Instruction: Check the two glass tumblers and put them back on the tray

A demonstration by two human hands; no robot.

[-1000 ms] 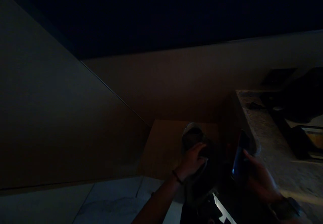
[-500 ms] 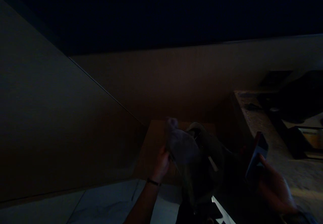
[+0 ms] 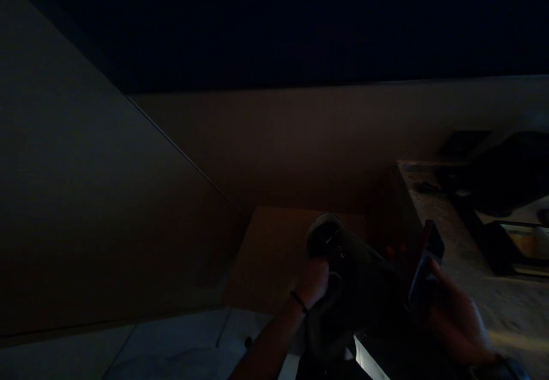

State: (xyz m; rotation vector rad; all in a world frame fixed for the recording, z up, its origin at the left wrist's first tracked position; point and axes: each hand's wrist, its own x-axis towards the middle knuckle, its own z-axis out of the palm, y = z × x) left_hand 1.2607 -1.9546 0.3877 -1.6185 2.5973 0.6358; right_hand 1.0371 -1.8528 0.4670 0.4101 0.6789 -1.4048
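Note:
The scene is very dark. My left hand (image 3: 315, 280), a thin band on its wrist, grips the side of a dark soft bag (image 3: 355, 288) that stands in front of me, its round open top (image 3: 323, 234) just above my fingers. My right hand (image 3: 452, 314) holds a phone (image 3: 424, 266) upright and tilted beside the bag, near the edge of the stone counter (image 3: 480, 288). What is inside the bag is hidden.
Brown cabinet panels (image 3: 107, 208) rise at the left and behind. Pale floor tiles (image 3: 171, 346) lie below. On the counter at the right sit a dark pan-like shape (image 3: 501, 180) and a framed dark appliance (image 3: 510, 243).
Half a second ago my left hand held a grey cloth-like piece above the bag; that piece is gone from sight and the hand grips the bag. The phone has shifted slightly left.

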